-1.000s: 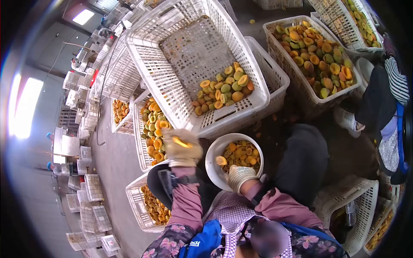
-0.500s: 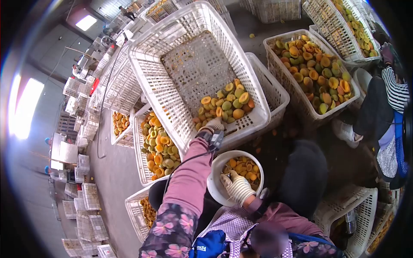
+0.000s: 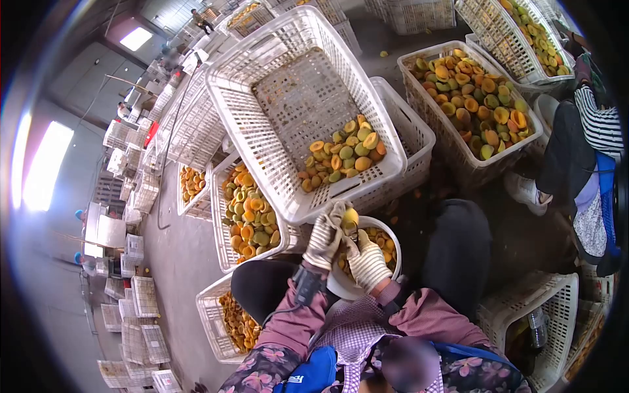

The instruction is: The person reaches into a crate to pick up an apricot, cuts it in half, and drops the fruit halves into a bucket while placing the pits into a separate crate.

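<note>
You had two gloved hands, left (image 3: 325,234) and right (image 3: 365,261), on one fruit (image 3: 350,217) over one white bucket (image 3: 394,237). One tilted crate (image 3: 244,98) stood ahead; one seated co-worker (image 3: 590,150) was nearby.

Gloved hands (image 3: 346,243) around a fruit (image 3: 350,217) over white bucket (image 3: 395,243), beside tilted crate (image 3: 236,92)

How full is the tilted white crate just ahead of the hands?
Mostly empty: the tilted crate shows bare mesh, with fruit halves heaped only at its lower end.
</note>
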Demonstrator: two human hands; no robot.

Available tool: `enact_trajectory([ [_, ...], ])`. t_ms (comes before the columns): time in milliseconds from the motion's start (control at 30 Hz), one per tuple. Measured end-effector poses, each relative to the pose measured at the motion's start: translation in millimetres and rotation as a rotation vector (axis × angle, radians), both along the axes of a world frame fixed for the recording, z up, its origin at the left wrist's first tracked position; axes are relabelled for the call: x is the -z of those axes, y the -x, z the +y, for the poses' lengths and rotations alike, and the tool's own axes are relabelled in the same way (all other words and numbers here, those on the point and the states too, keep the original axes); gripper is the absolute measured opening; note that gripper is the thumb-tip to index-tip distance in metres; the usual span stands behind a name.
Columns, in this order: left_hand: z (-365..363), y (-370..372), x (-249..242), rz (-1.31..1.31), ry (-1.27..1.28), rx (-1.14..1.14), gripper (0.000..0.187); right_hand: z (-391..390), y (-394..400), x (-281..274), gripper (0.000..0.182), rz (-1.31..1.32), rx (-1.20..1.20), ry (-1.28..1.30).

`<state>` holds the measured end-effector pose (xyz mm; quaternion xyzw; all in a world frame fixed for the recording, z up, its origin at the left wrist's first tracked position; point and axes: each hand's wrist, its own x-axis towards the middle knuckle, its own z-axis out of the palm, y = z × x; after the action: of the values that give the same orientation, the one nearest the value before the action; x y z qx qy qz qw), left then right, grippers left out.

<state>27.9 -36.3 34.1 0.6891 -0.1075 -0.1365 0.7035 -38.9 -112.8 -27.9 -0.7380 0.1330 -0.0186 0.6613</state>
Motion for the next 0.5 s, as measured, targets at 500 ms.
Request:
enact_trajectory([
  [500, 8.7, 18.0, 32.3, 0.629, 0.367, -0.262, 0.043, -10.6, 19.6, -17.1, 0.04, 0.044, -0.123, 0.075],
])
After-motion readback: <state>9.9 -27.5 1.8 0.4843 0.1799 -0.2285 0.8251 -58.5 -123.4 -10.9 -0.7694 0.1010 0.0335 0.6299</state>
